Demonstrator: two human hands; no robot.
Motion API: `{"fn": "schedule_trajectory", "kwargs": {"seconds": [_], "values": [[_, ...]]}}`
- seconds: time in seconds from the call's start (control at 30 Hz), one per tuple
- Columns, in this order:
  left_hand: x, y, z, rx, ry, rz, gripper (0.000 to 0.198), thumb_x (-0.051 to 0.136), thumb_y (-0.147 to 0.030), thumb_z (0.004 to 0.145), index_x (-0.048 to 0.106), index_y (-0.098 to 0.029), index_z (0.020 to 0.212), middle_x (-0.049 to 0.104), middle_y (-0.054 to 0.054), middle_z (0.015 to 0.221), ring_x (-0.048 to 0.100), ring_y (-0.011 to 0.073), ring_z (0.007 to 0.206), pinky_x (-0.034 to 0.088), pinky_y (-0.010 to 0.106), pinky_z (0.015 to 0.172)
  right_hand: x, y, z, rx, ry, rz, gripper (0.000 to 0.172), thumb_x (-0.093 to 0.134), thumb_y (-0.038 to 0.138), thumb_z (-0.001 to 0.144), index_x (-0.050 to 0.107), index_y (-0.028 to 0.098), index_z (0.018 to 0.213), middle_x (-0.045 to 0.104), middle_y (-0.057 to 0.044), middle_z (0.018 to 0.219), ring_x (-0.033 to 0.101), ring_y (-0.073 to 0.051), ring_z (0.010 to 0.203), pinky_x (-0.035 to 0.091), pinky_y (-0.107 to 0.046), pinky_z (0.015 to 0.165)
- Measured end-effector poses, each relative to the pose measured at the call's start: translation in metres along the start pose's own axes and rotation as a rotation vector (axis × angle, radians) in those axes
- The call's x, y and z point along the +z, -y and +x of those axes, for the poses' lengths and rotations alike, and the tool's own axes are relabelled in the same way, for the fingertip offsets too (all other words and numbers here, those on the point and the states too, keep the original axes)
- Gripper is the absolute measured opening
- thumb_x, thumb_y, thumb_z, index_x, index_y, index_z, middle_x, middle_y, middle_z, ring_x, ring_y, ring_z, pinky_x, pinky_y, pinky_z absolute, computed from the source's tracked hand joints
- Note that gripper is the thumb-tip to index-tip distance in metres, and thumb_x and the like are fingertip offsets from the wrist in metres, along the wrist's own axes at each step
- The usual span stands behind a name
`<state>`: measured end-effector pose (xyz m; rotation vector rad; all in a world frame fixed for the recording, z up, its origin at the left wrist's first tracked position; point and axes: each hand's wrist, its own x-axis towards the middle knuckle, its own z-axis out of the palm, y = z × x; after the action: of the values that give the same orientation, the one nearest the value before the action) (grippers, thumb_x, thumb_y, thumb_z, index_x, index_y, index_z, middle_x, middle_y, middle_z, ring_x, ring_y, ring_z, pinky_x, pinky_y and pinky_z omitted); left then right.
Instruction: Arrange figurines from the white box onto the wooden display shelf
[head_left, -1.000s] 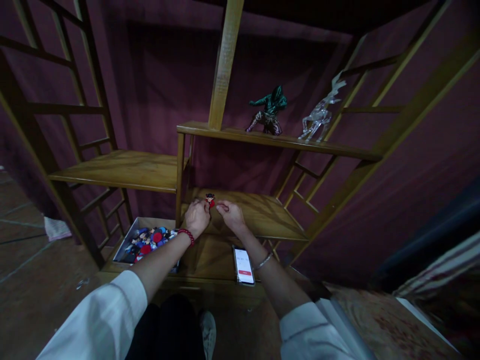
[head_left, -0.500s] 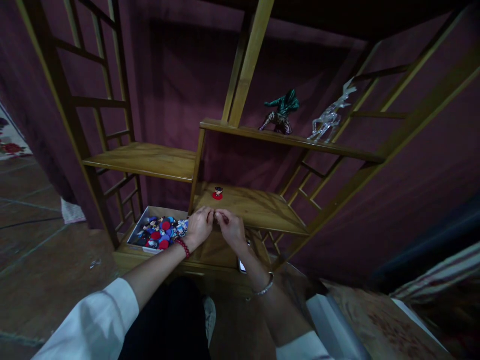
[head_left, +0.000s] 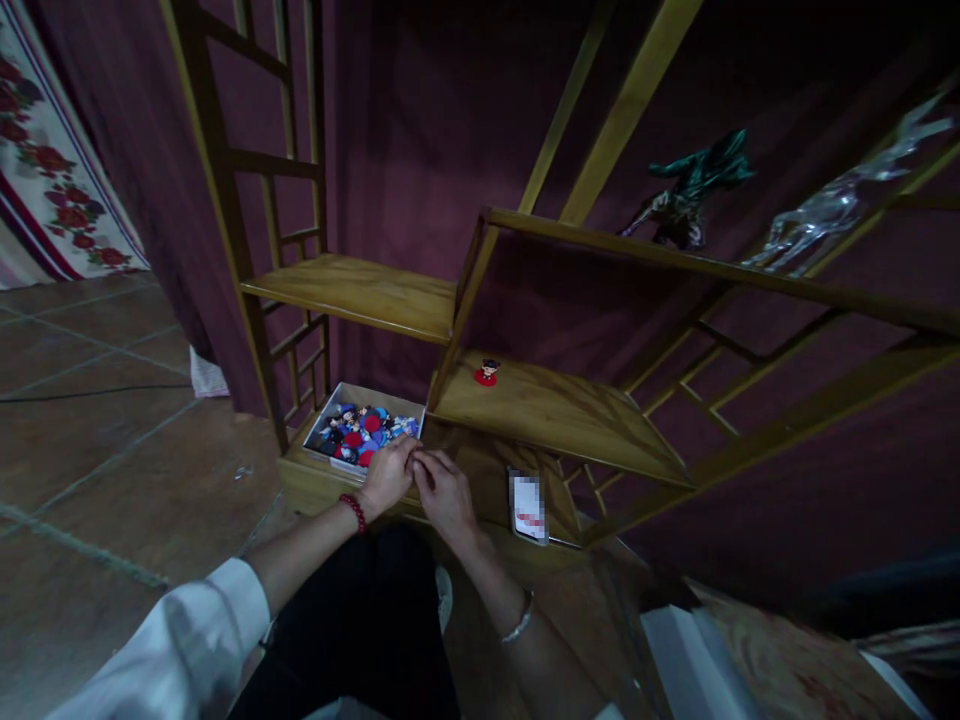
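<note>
Risk, likeliest: the heap of small red, blue and black figures (head_left: 373, 424) in the open white cardboard box (head_left: 381, 396), left of centre. Pieces lie loosely jumbled near rim height; a wrist pressing on the near corner could tip the box or spill some. Second: the white-screened phone (head_left: 528, 507), lower centre, lies by the front edge of the low wooden shelf (head_left: 478, 468); a swing of the right forearm could knock it off. Third: the small black-haired figurine on a red round base (head_left: 487, 373), mid-frame on the yellow-brown wooden shelf (head_left: 559, 405), stands alone; a careless sleeve might topple it.

Fingers: left hand (head_left: 391, 472) curled, tips drawn together, by the box's near right corner. Right hand (head_left: 445, 497) likewise bunched, its tips meeting the left's. Cannot tell whether anything small sits between them.
</note>
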<state>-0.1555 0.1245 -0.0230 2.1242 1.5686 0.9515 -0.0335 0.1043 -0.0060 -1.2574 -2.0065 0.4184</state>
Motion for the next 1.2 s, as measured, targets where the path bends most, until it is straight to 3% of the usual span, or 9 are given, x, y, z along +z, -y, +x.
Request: {"fn": "schedule_trajectory", "kwargs": {"seconds": [0.23, 0.47, 0.83, 1.07, 1.2], "values": [[0.008, 0.039, -0.014, -0.197, 0.177, 0.100, 0.028, 0.039, -0.008, 0.075, 0.059, -0.017, 0.093, 0.060, 0.007, 0.097, 0.056, 0.0145, 0.088, 0.042, 0.026, 0.080, 0.056, -0.018, 0.003, 0.065, 0.206, -0.018, 0.027, 0.040, 0.013, 0.081, 0.064, 0.020, 0.091, 0.064, -0.006, 0.089, 0.059, -0.015, 0.083, 0.044, -0.024, 0.078], [0.015, 0.074, -0.017, -0.274, 0.217, 0.212, 0.026, 0.040, -0.009, 0.073, 0.059, -0.013, 0.090, 0.058, 0.010, 0.101, 0.056, 0.0156, 0.087, 0.042, 0.024, 0.077, 0.091, -0.034, 0.011, 0.122, 0.313, -0.074, 0.027, 0.043, 0.013, 0.080, 0.063, 0.023, 0.095, 0.065, -0.004, 0.093, 0.060, -0.015, 0.087, 0.043, -0.022, 0.080], [0.008, 0.116, -0.012, -0.412, 0.177, 0.331, 0.033, 0.043, -0.009, 0.072, 0.060, -0.021, 0.098, 0.057, 0.007, 0.109, 0.054, 0.0159, 0.098, 0.039, 0.024, 0.086, 0.108, -0.061, 0.021, 0.271, 0.306, -0.121, 0.029, 0.043, 0.015, 0.079, 0.064, 0.023, 0.096, 0.065, -0.003, 0.101, 0.061, -0.015, 0.089, 0.043, -0.023, 0.082], [0.010, 0.129, -0.002, -0.387, 0.187, 0.366, 0.033, 0.039, -0.008, 0.074, 0.061, -0.018, 0.097, 0.056, 0.008, 0.111, 0.049, 0.0168, 0.105, 0.034, 0.026, 0.093, 0.118, -0.070, 0.031, 0.310, 0.320, -0.140, 0.027, 0.045, 0.016, 0.078, 0.064, 0.023, 0.095, 0.065, -0.003, 0.101, 0.060, -0.014, 0.091, 0.043, -0.022, 0.081], [0.010, 0.135, 0.006, -0.430, 0.179, 0.398, 0.032, 0.037, -0.013, 0.078, 0.061, -0.018, 0.099, 0.052, 0.009, 0.113, 0.049, 0.0180, 0.102, 0.038, 0.026, 0.088, 0.125, -0.074, 0.037, 0.302, 0.343, -0.148, 0.028, 0.044, 0.016, 0.078, 0.065, 0.024, 0.095, 0.066, -0.003, 0.099, 0.060, -0.015, 0.090, 0.043, -0.022, 0.081]]}}
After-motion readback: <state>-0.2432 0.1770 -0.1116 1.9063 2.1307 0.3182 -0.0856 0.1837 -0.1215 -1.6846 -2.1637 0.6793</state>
